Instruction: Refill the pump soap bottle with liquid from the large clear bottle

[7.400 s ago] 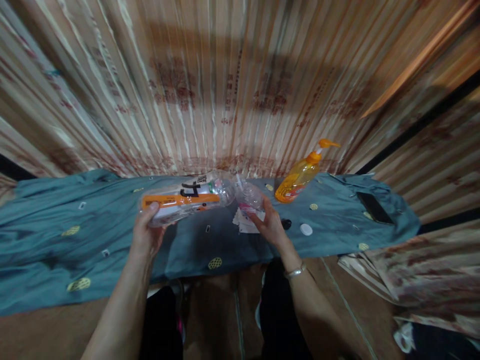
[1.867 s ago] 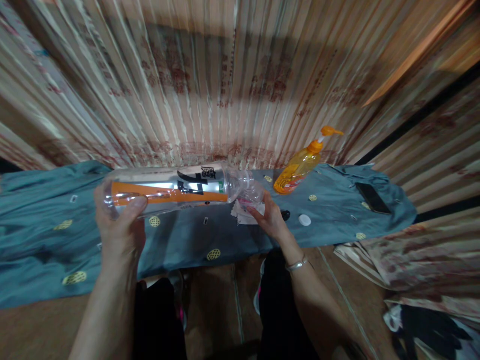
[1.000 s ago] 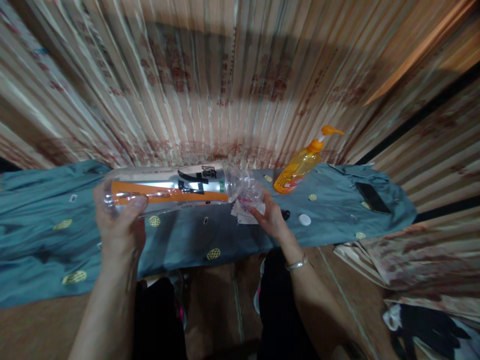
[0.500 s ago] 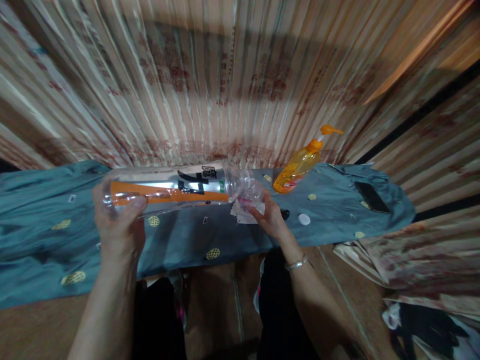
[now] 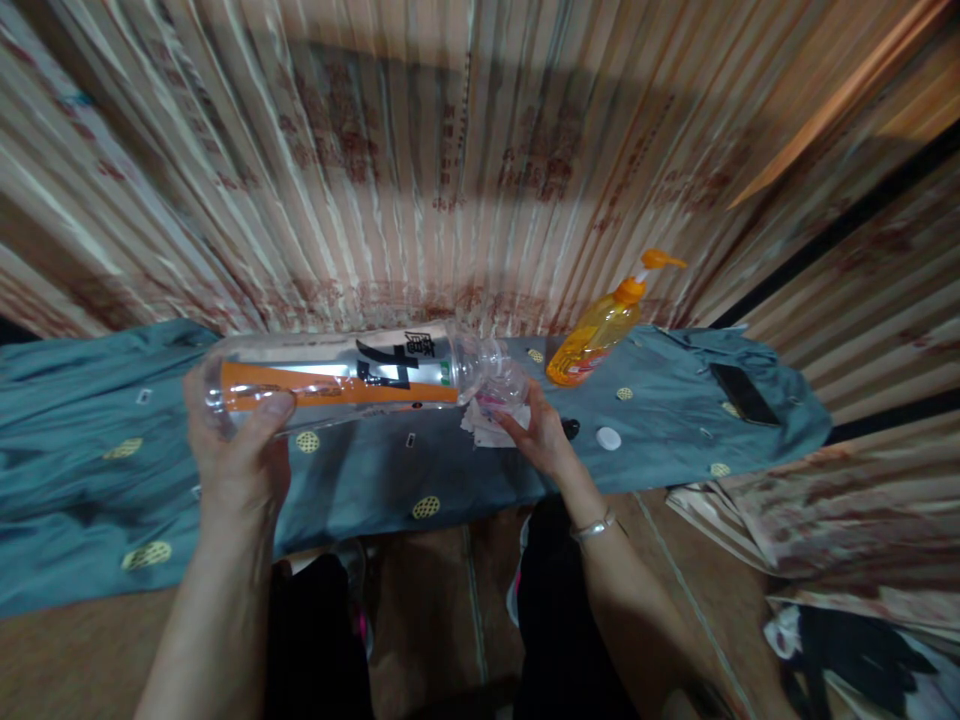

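A large clear bottle (image 5: 337,375) with an orange and silver label lies sideways in the air, its neck pointing right. My left hand (image 5: 244,440) is wrapped round its base end, thumb on the near side. At the bottle's mouth, my right hand (image 5: 536,430) grips a small clear plastic container (image 5: 506,380) with its fingers. The mouth and the container meet or overlap; whether they touch is unclear. Below them a crumpled pale wrapper or paper (image 5: 487,430) rests on the cloth.
An orange pump bottle (image 5: 596,338) stands on the blue-green cloth (image 5: 360,490) beyond my right hand. A white round cap (image 5: 608,438) and a small black object (image 5: 571,429) lie right of that hand. A dark phone (image 5: 742,394) rests at the far right. Pleated curtain hangs behind.
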A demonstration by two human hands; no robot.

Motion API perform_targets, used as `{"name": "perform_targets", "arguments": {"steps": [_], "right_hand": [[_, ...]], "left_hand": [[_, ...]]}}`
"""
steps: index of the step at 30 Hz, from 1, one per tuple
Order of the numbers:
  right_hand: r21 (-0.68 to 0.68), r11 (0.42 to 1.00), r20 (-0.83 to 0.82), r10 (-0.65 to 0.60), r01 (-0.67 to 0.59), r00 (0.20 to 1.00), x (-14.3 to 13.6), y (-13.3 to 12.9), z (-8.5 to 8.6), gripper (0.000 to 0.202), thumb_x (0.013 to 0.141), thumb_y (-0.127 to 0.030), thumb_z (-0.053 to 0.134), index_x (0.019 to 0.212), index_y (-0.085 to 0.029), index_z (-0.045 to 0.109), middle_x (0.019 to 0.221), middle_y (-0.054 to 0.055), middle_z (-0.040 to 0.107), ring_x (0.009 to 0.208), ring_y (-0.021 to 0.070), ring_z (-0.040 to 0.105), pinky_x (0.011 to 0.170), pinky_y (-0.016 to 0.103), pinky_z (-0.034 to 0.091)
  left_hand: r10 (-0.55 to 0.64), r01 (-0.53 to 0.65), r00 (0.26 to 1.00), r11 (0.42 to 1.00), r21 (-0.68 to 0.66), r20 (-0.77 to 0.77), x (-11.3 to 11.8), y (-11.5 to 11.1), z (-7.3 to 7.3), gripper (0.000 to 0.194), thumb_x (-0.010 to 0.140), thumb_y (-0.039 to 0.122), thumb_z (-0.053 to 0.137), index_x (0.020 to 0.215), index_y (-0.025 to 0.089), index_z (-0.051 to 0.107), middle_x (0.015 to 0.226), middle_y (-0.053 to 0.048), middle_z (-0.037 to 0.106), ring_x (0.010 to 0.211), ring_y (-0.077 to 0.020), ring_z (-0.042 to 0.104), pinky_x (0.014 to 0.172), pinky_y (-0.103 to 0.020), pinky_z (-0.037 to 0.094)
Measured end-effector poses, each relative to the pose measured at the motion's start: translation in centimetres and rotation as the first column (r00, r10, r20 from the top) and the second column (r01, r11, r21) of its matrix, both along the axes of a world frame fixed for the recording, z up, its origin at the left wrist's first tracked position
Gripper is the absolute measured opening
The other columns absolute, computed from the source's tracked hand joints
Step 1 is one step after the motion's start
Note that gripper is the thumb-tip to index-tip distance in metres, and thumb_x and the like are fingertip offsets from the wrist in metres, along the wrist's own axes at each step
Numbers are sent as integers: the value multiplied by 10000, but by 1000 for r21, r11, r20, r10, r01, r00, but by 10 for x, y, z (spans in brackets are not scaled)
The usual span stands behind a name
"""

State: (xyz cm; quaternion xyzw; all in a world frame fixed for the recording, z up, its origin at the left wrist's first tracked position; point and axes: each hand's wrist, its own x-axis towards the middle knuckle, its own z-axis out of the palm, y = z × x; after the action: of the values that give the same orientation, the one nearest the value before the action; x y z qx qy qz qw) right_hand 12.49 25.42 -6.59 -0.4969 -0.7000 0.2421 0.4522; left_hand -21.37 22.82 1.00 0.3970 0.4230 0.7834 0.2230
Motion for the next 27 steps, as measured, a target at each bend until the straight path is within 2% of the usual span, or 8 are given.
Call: {"name": "perform_targets", "arguments": {"steps": [3, 8, 14, 18, 23, 27], "right_hand": [[-7, 1000, 2, -4, 4, 1000, 0, 0, 1, 624, 944, -373, 773, 1522, -233, 586, 1385, 152, 800, 1259, 345, 780, 1112, 511, 624], [2, 1000, -2, -5, 5, 1000, -1, 0, 1, 624, 945, -378, 777, 1519, -223, 588, 1399, 159, 794, 1287, 345, 768, 1126, 499, 618], [0, 1000, 17, 1, -1, 1000, 0, 0, 1, 630, 956, -366, 771, 1535, -213, 576, 1365, 161, 807, 1260, 355, 780, 1093, 508, 631], [20, 1000, 13, 10, -11, 1000, 1, 0, 0, 627, 965, -375, 777, 1538, -213, 581, 1385, 157, 800, 1279, 349, 774, 1096, 486, 631], [43, 999, 12, -3, 3, 1000, 0, 1, -4, 618, 965, -388, 759, 1533, -225, 578, 1375, 152, 802, 1249, 345, 781, 1089, 498, 635], [34, 999, 28, -22, 21, 999, 0, 1, -5, 618, 957, -394, 750, 1521, -212, 577, 1387, 167, 796, 1251, 351, 783, 1069, 495, 647]], "left_hand": [[5, -6, 998, 1000, 6, 59, 1, 0, 3, 771, 324, 497, 1088, 991, 287, 764, 1028, -7, 688, 941, -251, 652, 1114, -581, 514], [-24, 24, 1000, 999, -27, -7, -5, -1, 2, 744, 398, 492, 1073, 1040, 305, 747, 1020, 0, 679, 960, -274, 679, 1065, -600, 554], [-25, 26, 999, 999, -31, 39, -4, -1, 3, 804, 322, 479, 1097, 1021, 290, 748, 1039, 6, 691, 947, -240, 657, 1071, -542, 543], [6, -3, 996, 1000, -26, 84, -1, 0, 3, 833, 268, 489, 1105, 992, 273, 754, 1021, 14, 688, 925, -214, 634, 1021, -475, 533], [-3, 4, 999, 1000, -26, 50, -2, 0, 1, 834, 302, 523, 1099, 1023, 275, 763, 1027, 9, 697, 927, -213, 638, 989, -448, 534], [25, -24, 998, 1000, -14, 66, 4, -3, 7, 807, 304, 536, 1094, 991, 271, 765, 994, 21, 699, 902, -197, 642, 917, -391, 532]]}}
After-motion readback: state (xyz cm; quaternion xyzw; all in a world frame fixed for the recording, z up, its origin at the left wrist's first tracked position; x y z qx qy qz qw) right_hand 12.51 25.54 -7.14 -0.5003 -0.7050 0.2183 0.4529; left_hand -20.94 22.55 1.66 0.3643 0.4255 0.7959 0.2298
